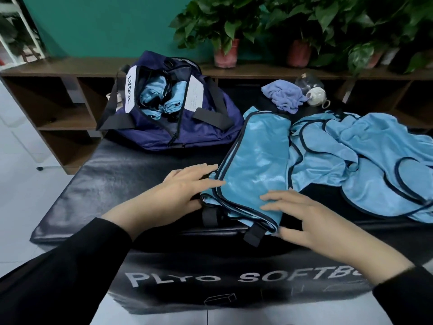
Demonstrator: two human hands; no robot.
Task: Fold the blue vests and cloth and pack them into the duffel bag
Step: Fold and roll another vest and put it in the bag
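Black padded box — wooden shelf, teal wall.

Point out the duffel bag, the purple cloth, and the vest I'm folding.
duffel bag [206, 127]: head view, navy side panel.
purple cloth [284, 96]: head view, middle of the crumpled heap.
folded vest [255, 160]: head view, centre of its top face.

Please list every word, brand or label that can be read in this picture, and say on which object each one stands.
"PLYO SOFTB", cut off by the right sleeve: front of the black box.
"LVQUE", or close to it: left white patch on the duffel bag.
Small print on the right white patch: too small to read.
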